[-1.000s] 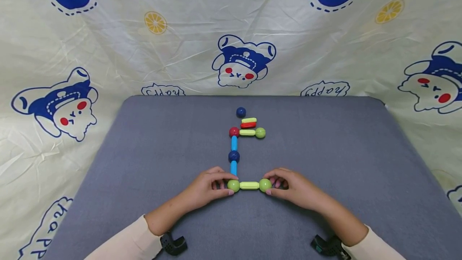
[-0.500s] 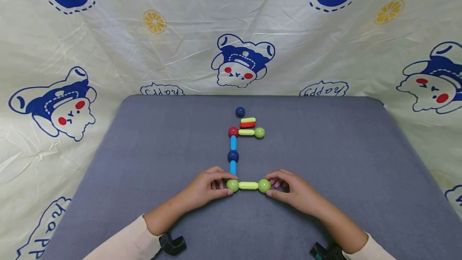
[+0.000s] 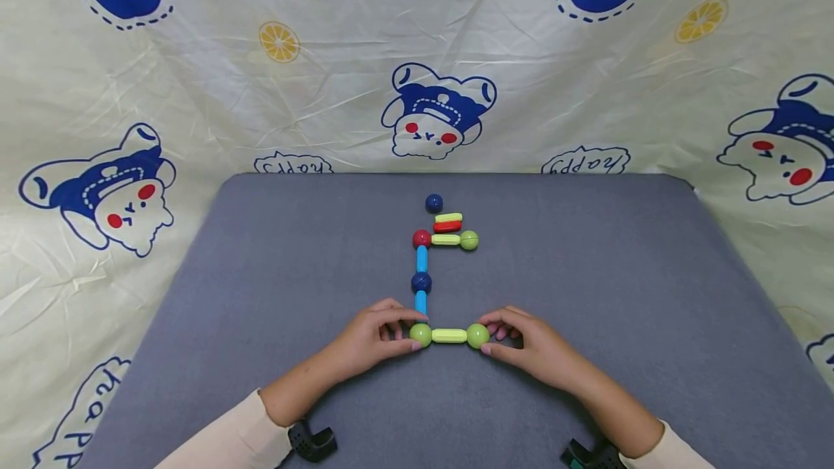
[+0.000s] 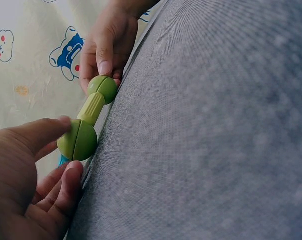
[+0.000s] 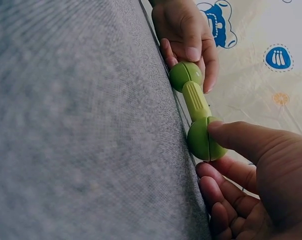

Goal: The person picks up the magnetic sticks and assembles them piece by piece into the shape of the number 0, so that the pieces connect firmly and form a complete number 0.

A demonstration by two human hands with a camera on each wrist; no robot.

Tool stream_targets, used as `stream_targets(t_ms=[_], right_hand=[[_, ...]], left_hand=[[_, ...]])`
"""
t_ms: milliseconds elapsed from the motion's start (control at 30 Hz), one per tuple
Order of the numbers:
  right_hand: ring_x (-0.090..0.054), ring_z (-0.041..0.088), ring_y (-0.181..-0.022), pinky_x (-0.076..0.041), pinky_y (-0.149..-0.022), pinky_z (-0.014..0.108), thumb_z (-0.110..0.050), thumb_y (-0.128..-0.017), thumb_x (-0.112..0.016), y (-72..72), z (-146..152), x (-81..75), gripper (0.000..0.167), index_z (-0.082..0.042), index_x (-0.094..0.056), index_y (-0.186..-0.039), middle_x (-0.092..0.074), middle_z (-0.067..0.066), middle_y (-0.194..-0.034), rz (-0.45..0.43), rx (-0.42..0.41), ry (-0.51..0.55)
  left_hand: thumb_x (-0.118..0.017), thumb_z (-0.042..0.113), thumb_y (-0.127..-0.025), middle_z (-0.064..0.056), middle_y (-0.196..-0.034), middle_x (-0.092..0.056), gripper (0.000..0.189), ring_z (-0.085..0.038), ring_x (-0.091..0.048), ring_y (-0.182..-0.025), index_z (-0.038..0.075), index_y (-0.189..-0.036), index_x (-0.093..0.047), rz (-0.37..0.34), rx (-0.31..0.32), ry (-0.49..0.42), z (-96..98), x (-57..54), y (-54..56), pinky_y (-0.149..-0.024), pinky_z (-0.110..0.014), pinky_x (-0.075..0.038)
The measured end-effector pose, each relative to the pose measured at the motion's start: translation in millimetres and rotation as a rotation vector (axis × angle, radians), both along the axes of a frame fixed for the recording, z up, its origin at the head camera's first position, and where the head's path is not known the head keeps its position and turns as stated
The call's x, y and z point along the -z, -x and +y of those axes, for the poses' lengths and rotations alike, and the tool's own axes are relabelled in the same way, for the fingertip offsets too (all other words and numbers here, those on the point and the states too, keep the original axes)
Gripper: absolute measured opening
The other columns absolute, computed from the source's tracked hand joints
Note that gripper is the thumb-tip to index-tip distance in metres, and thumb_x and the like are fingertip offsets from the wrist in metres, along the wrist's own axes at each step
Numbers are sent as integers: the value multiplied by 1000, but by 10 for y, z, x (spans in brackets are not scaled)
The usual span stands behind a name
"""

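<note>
In the head view, my left hand (image 3: 373, 333) pinches a green ball (image 3: 420, 335) between thumb and forefinger. My right hand (image 3: 531, 339) pinches a second green ball (image 4: 103, 89) the same way. A pale yellow-green stick (image 3: 449, 336) joins these two balls. From the left ball a blue stick (image 3: 420, 302) runs away to a dark blue ball (image 3: 421, 282). Beyond it another blue stick (image 3: 422, 259) reaches a red ball (image 3: 421, 239). A yellow-green stick (image 3: 446, 240) leads right from there to a green ball (image 3: 469, 240).
Behind the joined pieces lie a loose red stick (image 3: 447, 226) and a yellow-green stick (image 3: 448, 218), side by side. A loose dark blue ball (image 3: 434, 203) sits farther back on the grey table (image 3: 586, 259). A printed cloth (image 3: 339, 93) hangs behind the table.
</note>
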State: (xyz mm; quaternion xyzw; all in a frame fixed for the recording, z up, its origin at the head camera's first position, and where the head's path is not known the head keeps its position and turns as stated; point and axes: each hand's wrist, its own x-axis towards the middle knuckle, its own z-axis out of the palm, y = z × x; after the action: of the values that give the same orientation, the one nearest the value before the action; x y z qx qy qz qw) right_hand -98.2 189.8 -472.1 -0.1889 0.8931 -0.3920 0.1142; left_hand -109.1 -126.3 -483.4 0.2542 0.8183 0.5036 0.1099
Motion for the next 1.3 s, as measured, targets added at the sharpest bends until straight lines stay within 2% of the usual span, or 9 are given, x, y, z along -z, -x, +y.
stream_targets(t_ms=[267, 467, 667, 833, 933, 1033, 1167, 1300], right_hand=[[-57, 4, -90, -48, -82, 23, -37, -89, -77, 3, 4, 5, 33, -27, -68, -119, -62, -13, -102, -2, 0, 6], [-57, 5, -90, -47, -80, 23, -38, -90, -76, -3, 11, -5, 32, -25, -68, -118, -62, -10, -102, 1, -16, 24], [-57, 5, -90, -47, -80, 23, -37, -90, -76, 14, 13, -21, 35, -23, -68, -121, -63, -9, -104, -7, -34, 36], [-58, 6, -90, -48, -78, 22, -37, -89, -78, 41, -5, -32, 36, -23, -68, -121, -64, -9, -105, 5, -51, 40], [-58, 6, -90, -48, -77, 22, -38, -89, -77, 55, -11, -38, 35, -24, -68, -120, -63, -9, -105, -3, -61, 36], [-57, 7, -89, -49, -76, 22, -38, -90, -77, 70, -11, -44, 34, -24, -68, -119, -63, -8, -104, -14, -70, 32], [-57, 7, -89, -49, -76, 23, -38, -90, -76, 92, -12, -50, 33, -23, -68, -119, -63, -8, -103, -15, -87, 34], [-57, 6, -88, -49, -76, 23, -37, -90, -76, 110, -18, -52, 33, -24, -68, -119, -64, -9, -104, -9, -99, 40]], left_hand=[[-79, 24, -90, -6, -106, -66, 37, -7, -57, -80, 16, -125, -71, 66, -110, -55, -6, -62, 34, -67, -21, -51], [-77, 21, -91, -8, -107, -65, 36, -10, -58, -81, 14, -125, -70, 85, -181, -37, 24, -169, 166, -67, -21, -51], [-77, 22, -92, -7, -109, -64, 36, -12, -60, -87, 12, -125, -70, 119, -249, 8, 125, -274, 417, -70, -23, -52], [-76, 24, -92, -7, -112, -63, 36, -16, -61, -93, 12, -125, -70, 119, -277, 56, 236, -367, 653, -76, -29, -54], [-75, 26, -93, -8, -113, -63, 35, -17, -60, -94, 13, -125, -71, 104, -279, 85, 303, -405, 797, -78, -31, -53], [-74, 26, -94, -9, -115, -63, 34, -20, -58, -92, 14, -125, -71, 88, -278, 107, 371, -439, 929, -75, -31, -52], [-73, 25, -94, -8, -115, -63, 32, -22, -57, -92, 14, -124, -72, 98, -270, 163, 469, -487, 1092, -72, -30, -51], [-72, 25, -95, -8, -118, -65, 30, -23, -60, -100, 13, -123, -73, 131, -229, 241, 571, -511, 1244, -81, -32, -54]])
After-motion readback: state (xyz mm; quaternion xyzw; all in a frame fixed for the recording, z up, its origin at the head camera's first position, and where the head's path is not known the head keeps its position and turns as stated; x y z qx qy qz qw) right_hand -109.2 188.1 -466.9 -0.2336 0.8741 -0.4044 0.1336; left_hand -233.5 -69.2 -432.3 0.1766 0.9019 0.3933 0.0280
